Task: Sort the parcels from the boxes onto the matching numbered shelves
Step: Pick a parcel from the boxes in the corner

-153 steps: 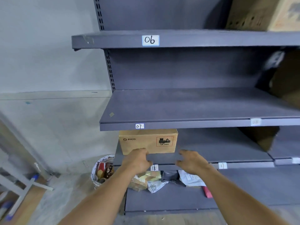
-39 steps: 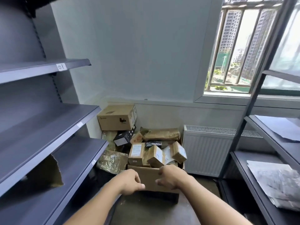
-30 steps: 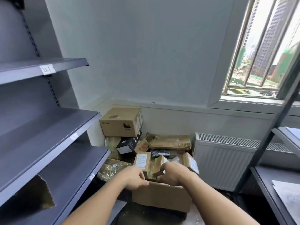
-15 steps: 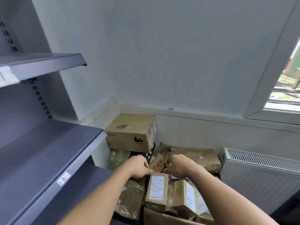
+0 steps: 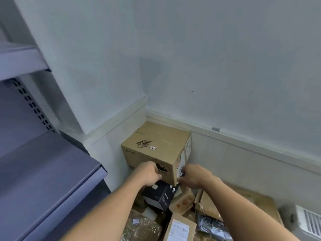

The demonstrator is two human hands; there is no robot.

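— Where is the carton [image 5: 156, 150]?
— Centre of the frame, in the wall corner, sitting on a black box [image 5: 159, 195] and other parcels [image 5: 178, 228]. A tag [image 5: 153, 147] on its top reads 08.
— The hands?
— The left hand [image 5: 147, 174] is at the carton's lower front edge, fingers curled onto it. The right hand [image 5: 194, 176] is at its lower right corner, fingers curled against the side face.
— What else?
— A grey shelf [image 5: 43, 180] at left and a radiator [image 5: 309, 221] at lower right.
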